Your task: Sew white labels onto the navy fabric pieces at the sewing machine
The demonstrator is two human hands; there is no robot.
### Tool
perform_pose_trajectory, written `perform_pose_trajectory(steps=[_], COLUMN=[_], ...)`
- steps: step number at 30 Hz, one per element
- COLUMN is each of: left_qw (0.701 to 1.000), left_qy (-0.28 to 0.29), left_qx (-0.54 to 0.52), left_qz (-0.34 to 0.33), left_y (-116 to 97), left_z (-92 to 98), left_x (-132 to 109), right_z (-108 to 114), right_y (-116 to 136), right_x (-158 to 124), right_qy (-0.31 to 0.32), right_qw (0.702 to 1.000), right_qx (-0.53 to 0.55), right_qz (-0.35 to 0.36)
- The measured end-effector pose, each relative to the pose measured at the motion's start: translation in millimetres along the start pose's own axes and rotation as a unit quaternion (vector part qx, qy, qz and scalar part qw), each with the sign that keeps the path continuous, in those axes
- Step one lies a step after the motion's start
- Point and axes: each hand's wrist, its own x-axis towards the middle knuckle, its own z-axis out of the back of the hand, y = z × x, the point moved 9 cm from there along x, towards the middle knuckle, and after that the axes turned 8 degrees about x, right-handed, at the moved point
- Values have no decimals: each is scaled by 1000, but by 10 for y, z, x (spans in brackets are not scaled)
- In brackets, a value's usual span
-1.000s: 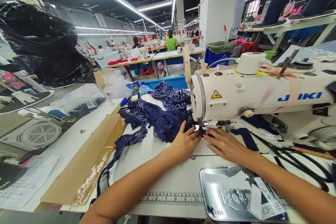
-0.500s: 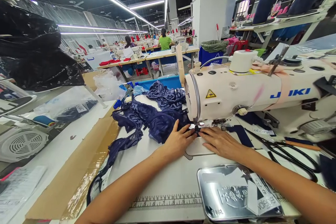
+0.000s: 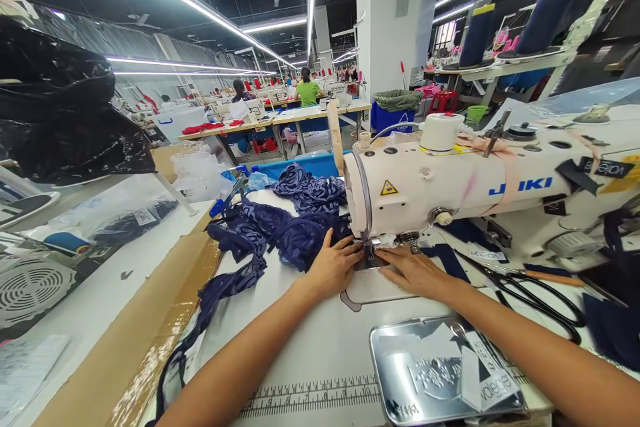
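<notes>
A navy lace bra (image 3: 305, 240) lies bunched on the sewing table, its edge running in under the head of the white sewing machine (image 3: 400, 190). My left hand (image 3: 333, 267) rests beside the needle area, fingers stretched out over the bra's edge and thumb raised apart. On the other side of the presser foot, my right hand (image 3: 415, 270) lies with its fingers extended flat, tips near the metal needle plate (image 3: 371, 259). Whatever small piece of fabric is beneath the fingertips is mostly hidden.
Below my right forearm sits a shiny metal tin (image 3: 425, 373) with labels on it. Black scissors (image 3: 540, 300) lie at the right. A printed ruler (image 3: 310, 397) runs along the front edge; cardboard (image 3: 125, 340) borders the left. Another person (image 3: 307, 90) sits farther back.
The head view has shifted, so the scene sits slightly farther left. My fingertips have parted a little at the needle, and more of the metal plate shows between them.
</notes>
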Motion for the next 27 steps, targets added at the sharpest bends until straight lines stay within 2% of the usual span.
perform_pose_trajectory(steps=[3,6,8,12,17,27], left_qw=[997,988,983,988,994,994], left_qy=[-22,-31,-32,-18,-3,-4], left_qx=[61,139,156,119,84,70], left_qz=[28,66,87,94,75,84], left_y=[-73,-126,-112,-4,68,82], left_z=[22,55,81,68,4,-23], left_x=[2,-4,1,52,111,99], right_z=[21,62,110,197,207,165], right_y=[-40,27,110,245,282,255], right_x=[34,62,57,-38,-175,-151], right_qy=[-23,-13,-3,8,8,19], right_qw=[998,993,991,993,992,989], right_qx=[-45,-112,-135,-112,-73,-78], right_qz=[-28,-31,-15,41,104,122])
